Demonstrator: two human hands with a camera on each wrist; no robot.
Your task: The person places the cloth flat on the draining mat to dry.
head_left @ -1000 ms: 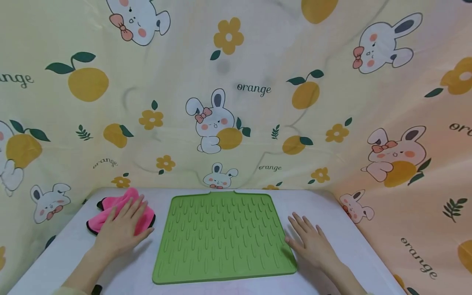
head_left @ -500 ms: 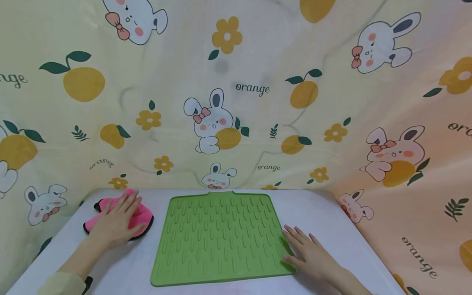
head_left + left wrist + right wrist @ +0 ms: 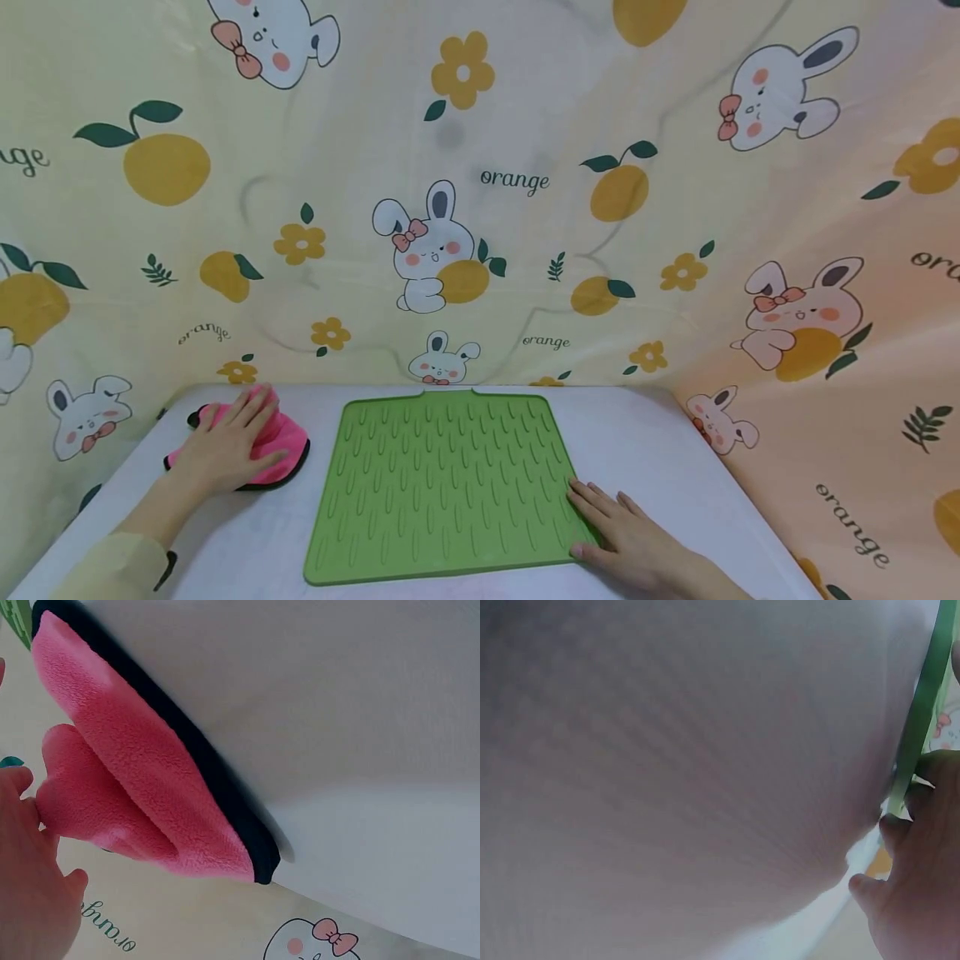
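Note:
A pink plush cloth (image 3: 288,446) with black edging lies bunched at the back left of the table. Over it lies my left hand (image 3: 225,450), fingers extended and resting on the fabric. The left wrist view shows the cloth's folded side (image 3: 142,750) beside the fingertips. In the middle sits a green rectangular mat (image 3: 442,492) with rows of raised ridges. My right hand (image 3: 630,537) touches the mat's front right edge with fairly straight fingers. From the right wrist, the mat's green rim (image 3: 922,705) shows near those fingers.
A white table (image 3: 630,442) carries the mat and cloth. Behind it and to both sides hangs a yellow curtain (image 3: 517,242) printed with rabbits, oranges and flowers. The table's right edge runs along the curtain.
My right hand has come forward and left along the mat's right side, onto its lower right edge. The left hand, still on the pink cloth, has shifted slightly left.

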